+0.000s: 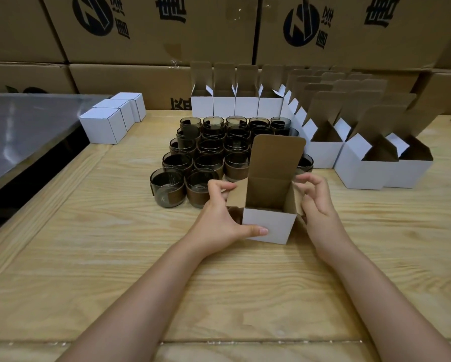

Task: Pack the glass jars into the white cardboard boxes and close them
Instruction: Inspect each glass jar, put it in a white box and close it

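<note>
The left grip (219, 218) clasps the open white box (270, 224) mid-frame, the right grip (317, 202) pinches its side flap (298, 202); spread both flaps wide before lowering a jar (167, 188) in.

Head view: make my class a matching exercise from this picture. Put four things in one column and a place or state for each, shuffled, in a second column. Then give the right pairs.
Column 1
1. held box
2. closed boxes
3. jars
4. brown cartons

Column 2
A. stacked along the back
B. clustered in the middle, outside any box
C. far left, lids shut
D. nearest the camera, lid flap up

Pairs: 1-D, 2-C, 3-B, 4-A
</note>
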Demonstrator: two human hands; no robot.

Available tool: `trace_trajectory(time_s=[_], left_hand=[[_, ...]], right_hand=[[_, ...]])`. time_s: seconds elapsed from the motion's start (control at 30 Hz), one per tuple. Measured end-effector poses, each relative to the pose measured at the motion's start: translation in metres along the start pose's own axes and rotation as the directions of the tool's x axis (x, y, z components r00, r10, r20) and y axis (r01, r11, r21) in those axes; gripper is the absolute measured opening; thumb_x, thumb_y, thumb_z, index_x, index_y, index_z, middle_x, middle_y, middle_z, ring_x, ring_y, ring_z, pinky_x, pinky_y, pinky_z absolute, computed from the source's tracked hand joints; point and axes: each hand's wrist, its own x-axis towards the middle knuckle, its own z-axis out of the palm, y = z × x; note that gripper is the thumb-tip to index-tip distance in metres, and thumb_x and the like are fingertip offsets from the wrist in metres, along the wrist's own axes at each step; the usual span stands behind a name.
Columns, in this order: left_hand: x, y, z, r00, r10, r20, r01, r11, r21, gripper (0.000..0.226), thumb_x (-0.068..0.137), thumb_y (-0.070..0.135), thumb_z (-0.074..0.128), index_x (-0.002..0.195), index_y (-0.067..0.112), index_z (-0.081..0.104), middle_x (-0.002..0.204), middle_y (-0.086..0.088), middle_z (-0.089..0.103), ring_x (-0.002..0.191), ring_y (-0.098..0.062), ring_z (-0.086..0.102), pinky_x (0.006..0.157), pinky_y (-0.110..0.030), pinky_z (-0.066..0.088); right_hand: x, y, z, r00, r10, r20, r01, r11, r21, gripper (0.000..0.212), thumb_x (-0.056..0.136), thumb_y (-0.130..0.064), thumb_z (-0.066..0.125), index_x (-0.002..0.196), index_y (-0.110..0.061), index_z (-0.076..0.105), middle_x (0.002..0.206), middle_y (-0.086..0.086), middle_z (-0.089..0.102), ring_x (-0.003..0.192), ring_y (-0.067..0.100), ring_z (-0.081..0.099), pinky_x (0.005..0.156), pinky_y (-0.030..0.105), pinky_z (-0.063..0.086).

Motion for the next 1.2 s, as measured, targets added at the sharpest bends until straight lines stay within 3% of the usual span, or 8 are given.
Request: trace_trajectory(time_s=[0.17,0.3,0.57,0.67,0.73,0.87,1.1,1.2], left_hand=[[0.000,-0.001,-0.001,0.998,-0.017,0.068,0.017,1.000,0.000,0.081,0.055,0.042,0.091,0.104,0.049,0.027,0.112,0.025,0.049,0.100,0.024,0.048,0.077,0.002,0.038],[-0.001,0.001,-0.001,0.996,-0.014,0.083,0.014,1.000,0.000,0.080,0.053,0.047,0.090,0.104,0.049,0.028,0.117,0.023,0.051,0.112,0.009,0.051,0.089,-0.013,0.042],[-0.002,0.001,0.001,0.994,0.018,0.109,-0.018,1.000,0.003,0.079,0.051,0.053,0.086,0.104,0.050,0.027,0.120,0.024,0.050,0.111,0.015,0.049,0.096,-0.020,0.044],[-0.003,0.002,0.000,0.994,0.030,0.102,-0.030,1.000,0.006,0.079,0.053,0.050,0.087,0.103,0.051,0.027,0.122,0.023,0.050,0.112,0.014,0.049,0.098,-0.023,0.044],[-0.002,0.001,0.000,0.994,0.036,0.104,-0.037,0.999,0.004,0.079,0.055,0.045,0.089,0.104,0.050,0.027,0.121,0.023,0.050,0.113,0.012,0.050,0.098,-0.024,0.044],[-0.002,0.001,0.000,0.995,0.052,0.083,-0.053,0.998,0.014,0.082,0.058,0.042,0.090,0.107,0.053,0.025,0.119,0.028,0.046,0.112,0.016,0.047,0.093,-0.011,0.042],[-0.004,0.008,0.008,0.989,0.149,0.007,-0.144,0.938,0.316,0.090,0.075,0.056,0.071,0.140,0.048,0.009,0.123,0.007,0.057,0.109,-0.009,0.056,0.097,-0.031,0.042],[-0.007,0.012,0.002,0.907,0.350,-0.236,-0.184,0.832,0.524,0.073,0.080,0.060,0.052,0.139,0.019,0.038,0.102,0.006,0.055,0.091,-0.013,0.051,0.087,-0.027,0.030]], right_hand=[[0.001,-0.005,-0.010,0.984,-0.087,0.154,0.107,0.986,-0.130,0.072,0.095,-0.003,0.029,0.122,-0.068,0.040,0.123,-0.046,0.037,0.124,-0.015,0.035,0.100,0.019,0.031],[0.002,-0.007,-0.010,0.977,-0.090,0.192,0.114,0.987,-0.118,0.069,0.082,-0.019,0.029,0.123,-0.074,0.034,0.113,-0.063,0.029,0.120,-0.029,0.025,0.100,0.016,0.027],[0.011,-0.004,-0.009,0.992,-0.031,0.119,0.028,0.999,0.024,0.066,0.095,-0.006,0.029,0.118,-0.065,0.049,0.129,-0.010,0.050,0.114,0.015,0.056,0.088,0.034,0.053],[0.013,-0.003,-0.007,0.996,-0.024,0.085,0.024,1.000,-0.004,0.055,0.099,-0.011,0.032,0.121,-0.059,0.051,0.134,-0.011,0.049,0.119,0.011,0.052,0.099,0.044,0.048],[0.008,-0.003,-0.007,0.992,-0.048,0.115,0.052,0.998,-0.032,0.038,0.097,-0.039,0.044,0.132,-0.051,0.044,0.135,-0.025,0.042,0.126,-0.002,0.042,0.107,0.039,0.041],[0.002,-0.006,-0.015,0.955,-0.067,0.288,0.166,0.927,-0.337,0.109,0.057,-0.076,0.065,0.148,-0.047,0.013,0.122,-0.048,0.023,0.114,-0.030,0.025,0.092,0.000,0.028],[0.006,-0.003,-0.028,0.982,-0.113,0.150,0.179,0.804,-0.567,0.108,0.063,-0.062,0.071,0.148,-0.043,0.008,0.133,-0.018,0.027,0.124,0.000,0.023,0.103,0.029,0.024],[0.011,0.000,-0.044,0.999,-0.048,-0.014,0.031,0.822,-0.569,0.106,0.053,-0.067,0.072,0.138,-0.042,0.012,0.148,-0.002,0.034,0.136,0.019,0.030,0.113,0.045,0.028]])
